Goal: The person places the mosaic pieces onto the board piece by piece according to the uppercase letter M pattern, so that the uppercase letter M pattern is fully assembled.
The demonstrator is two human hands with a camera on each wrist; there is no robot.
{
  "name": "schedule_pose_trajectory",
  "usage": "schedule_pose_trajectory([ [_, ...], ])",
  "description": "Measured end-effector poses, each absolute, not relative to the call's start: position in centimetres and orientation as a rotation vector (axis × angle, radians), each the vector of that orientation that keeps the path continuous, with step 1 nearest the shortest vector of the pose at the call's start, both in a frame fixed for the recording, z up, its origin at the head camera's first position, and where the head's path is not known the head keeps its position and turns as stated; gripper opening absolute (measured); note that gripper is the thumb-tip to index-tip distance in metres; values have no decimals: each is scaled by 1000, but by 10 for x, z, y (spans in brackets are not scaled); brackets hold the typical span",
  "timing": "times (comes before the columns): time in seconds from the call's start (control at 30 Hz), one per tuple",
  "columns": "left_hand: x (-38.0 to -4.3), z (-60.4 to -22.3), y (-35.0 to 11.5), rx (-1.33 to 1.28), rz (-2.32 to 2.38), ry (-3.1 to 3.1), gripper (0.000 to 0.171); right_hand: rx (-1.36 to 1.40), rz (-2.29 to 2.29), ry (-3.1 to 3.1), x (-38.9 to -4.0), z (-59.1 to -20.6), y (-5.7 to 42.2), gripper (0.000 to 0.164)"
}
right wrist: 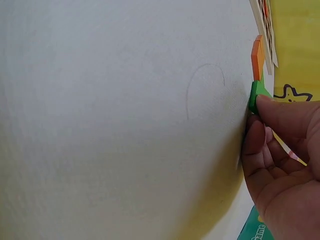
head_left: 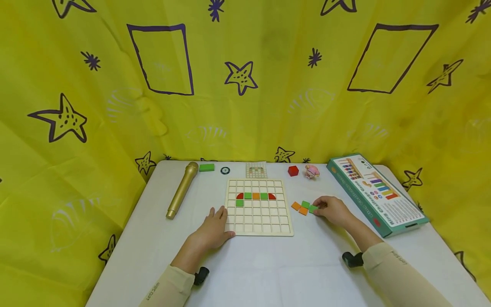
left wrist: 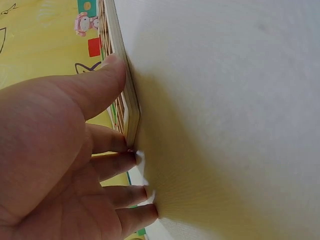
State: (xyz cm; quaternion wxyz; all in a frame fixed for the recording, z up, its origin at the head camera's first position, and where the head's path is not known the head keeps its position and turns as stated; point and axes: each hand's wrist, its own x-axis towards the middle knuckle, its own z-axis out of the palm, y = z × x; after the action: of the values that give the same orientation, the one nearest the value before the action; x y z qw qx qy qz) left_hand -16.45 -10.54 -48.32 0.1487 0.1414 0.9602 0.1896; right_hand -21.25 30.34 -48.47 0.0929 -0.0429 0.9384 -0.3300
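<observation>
A wooden grid board lies flat, with red quarter-round, green and orange tiles in one row and a green tile below that row's left end. My left hand rests at the board's near left corner, its thumb on the front edge and its fingers spread along the left side. To the board's right, my right hand pinches a green square tile between thumb and forefinger, low at the table. Beside it lie loose orange tiles and another green tile.
A printed pattern card lies behind the board. Along the back are a gold microphone, a green block, a small round disc, a red block and a pink figurine. A game box stands right.
</observation>
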Motion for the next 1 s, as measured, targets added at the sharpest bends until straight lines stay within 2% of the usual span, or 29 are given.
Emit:
schedule_pose_trajectory([
  [0.23, -163, -480, -105, 404, 539, 2766, 82, -44, -1095, 2665, -215, -481, 311, 17],
  [0.53, -165, -484, -105, 412, 515, 2778, 83, -26, -1175, 2621, -223, -476, 312, 19],
  [1.0, -164, -482, -104, 407, 512, 2769, 82, -84, -1212, 2613, -246, -465, 272, 17],
])
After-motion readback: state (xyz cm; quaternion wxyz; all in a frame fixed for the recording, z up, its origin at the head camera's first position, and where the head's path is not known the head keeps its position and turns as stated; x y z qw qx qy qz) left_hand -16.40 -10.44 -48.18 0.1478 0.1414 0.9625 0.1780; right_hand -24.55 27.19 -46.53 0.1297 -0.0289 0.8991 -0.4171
